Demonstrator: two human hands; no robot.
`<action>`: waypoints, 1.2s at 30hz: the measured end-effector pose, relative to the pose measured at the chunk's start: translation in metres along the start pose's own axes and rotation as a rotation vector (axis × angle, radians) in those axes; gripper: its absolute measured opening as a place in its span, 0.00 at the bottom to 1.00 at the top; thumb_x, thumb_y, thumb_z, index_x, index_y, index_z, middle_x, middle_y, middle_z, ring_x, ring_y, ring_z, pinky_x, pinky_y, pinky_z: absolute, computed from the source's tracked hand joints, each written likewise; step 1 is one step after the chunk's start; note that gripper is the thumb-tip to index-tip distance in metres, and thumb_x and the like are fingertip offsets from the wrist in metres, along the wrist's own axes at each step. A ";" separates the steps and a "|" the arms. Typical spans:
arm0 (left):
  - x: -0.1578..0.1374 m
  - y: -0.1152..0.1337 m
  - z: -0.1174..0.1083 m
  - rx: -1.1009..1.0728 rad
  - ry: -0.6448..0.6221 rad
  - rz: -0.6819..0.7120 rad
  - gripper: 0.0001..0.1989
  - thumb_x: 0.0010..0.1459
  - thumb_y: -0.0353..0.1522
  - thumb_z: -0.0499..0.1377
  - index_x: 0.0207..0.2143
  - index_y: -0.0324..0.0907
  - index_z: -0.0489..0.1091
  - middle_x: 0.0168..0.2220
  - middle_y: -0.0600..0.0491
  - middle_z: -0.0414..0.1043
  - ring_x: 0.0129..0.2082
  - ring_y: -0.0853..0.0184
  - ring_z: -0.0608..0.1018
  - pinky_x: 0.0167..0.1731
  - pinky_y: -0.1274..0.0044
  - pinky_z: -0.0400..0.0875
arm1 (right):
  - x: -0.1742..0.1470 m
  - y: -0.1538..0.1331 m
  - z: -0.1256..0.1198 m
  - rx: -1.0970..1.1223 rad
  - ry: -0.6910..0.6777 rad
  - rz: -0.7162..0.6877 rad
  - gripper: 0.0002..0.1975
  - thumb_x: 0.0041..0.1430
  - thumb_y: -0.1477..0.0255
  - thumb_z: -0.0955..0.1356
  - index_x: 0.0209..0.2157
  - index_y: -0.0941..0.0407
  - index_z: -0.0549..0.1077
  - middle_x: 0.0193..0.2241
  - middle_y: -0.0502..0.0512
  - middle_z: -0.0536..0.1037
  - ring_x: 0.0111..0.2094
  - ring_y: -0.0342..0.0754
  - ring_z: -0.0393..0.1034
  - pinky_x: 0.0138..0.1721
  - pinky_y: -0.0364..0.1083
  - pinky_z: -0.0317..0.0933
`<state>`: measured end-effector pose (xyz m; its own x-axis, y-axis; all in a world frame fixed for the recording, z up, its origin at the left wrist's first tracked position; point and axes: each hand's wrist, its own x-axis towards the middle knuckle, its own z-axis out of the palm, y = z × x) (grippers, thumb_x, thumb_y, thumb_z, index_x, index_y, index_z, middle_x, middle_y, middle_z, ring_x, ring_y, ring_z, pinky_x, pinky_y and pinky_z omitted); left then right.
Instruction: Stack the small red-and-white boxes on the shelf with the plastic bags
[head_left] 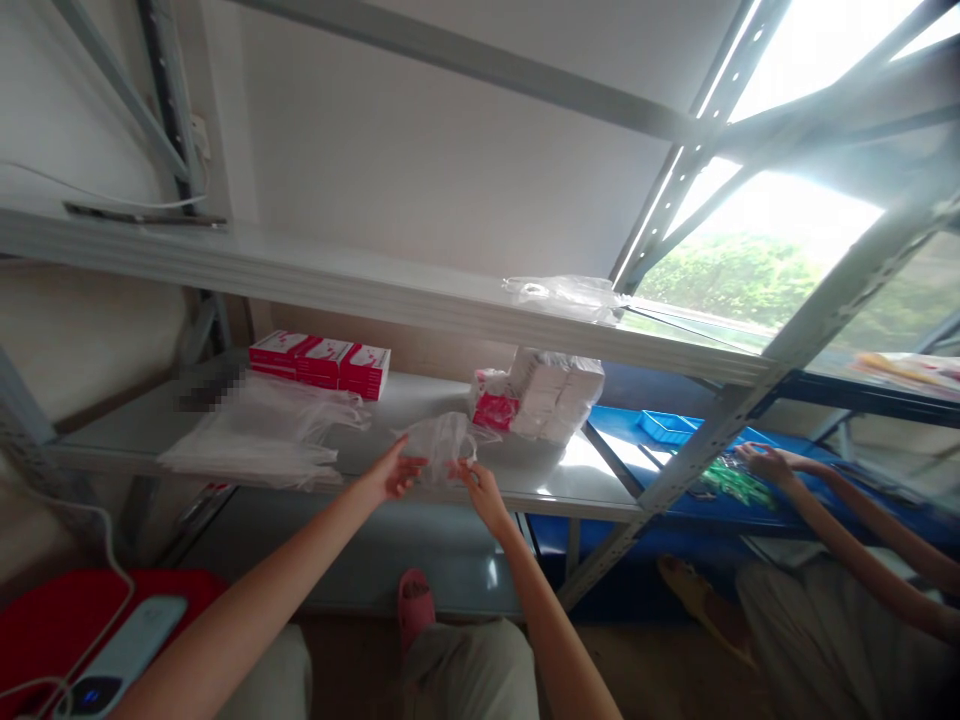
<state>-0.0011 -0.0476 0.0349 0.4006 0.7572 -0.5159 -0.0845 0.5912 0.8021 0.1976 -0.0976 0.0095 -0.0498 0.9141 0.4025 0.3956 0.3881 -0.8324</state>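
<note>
A thin clear plastic bag is at the front of the middle shelf, between my two hands. On its left side, my left hand has its fingers loosely apart, with the fingertips at the bag's edge. My right hand pinches the bag's lower right part between thumb and fingers. Left of my hands lies a flat pile of clear plastic bags. Behind that pile stand several red and white boxes in a row.
A plastic-wrapped stack of white boxes stands on the right of the shelf. More clear plastic lies on the upper shelf. A power bank with a cable rests on a red stool. At right, another person's hands work over green items.
</note>
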 end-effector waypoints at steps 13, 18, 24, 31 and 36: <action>-0.007 -0.012 0.005 0.046 0.198 0.139 0.20 0.43 0.45 0.62 0.20 0.38 0.61 0.17 0.61 0.60 0.11 0.81 0.55 0.14 0.84 0.38 | -0.016 0.012 -0.017 0.027 -0.015 0.095 0.20 0.55 0.57 0.64 0.38 0.57 0.78 0.36 0.57 0.79 0.38 0.54 0.72 0.42 0.50 0.63; -0.009 -0.023 0.018 0.171 0.069 0.088 0.26 0.45 0.53 0.58 0.24 0.36 0.70 0.16 0.58 0.62 0.10 0.80 0.56 0.14 0.83 0.37 | -0.019 0.012 -0.012 0.040 -0.053 0.068 0.17 0.56 0.61 0.64 0.38 0.57 0.77 0.36 0.57 0.79 0.39 0.54 0.71 0.43 0.50 0.62; -0.001 -0.018 0.027 0.200 0.076 0.197 0.13 0.41 0.37 0.65 0.24 0.37 0.69 0.17 0.60 0.63 0.11 0.80 0.58 0.13 0.84 0.40 | -0.019 0.005 -0.004 0.030 -0.068 0.044 0.16 0.56 0.61 0.64 0.37 0.56 0.77 0.34 0.55 0.79 0.38 0.53 0.71 0.43 0.49 0.62; -0.022 -0.021 -0.027 0.159 0.201 0.250 0.13 0.42 0.38 0.63 0.27 0.38 0.70 0.24 0.55 0.74 0.16 0.76 0.70 0.16 0.84 0.52 | -0.018 0.038 -0.053 0.261 0.184 0.299 0.24 0.49 0.53 0.67 0.40 0.57 0.77 0.36 0.58 0.79 0.35 0.50 0.71 0.39 0.48 0.64; -0.029 -0.041 -0.048 0.117 0.220 0.190 0.15 0.41 0.39 0.66 0.27 0.37 0.71 0.27 0.50 0.78 0.19 0.71 0.75 0.19 0.82 0.60 | -0.023 0.045 -0.089 0.195 0.300 0.394 0.25 0.48 0.56 0.67 0.45 0.56 0.74 0.43 0.60 0.76 0.37 0.51 0.71 0.33 0.44 0.63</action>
<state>-0.0536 -0.0806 0.0029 0.1794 0.9006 -0.3959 -0.0285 0.4070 0.9130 0.2986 -0.1116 -0.0036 0.3441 0.9322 0.1123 0.1516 0.0629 -0.9864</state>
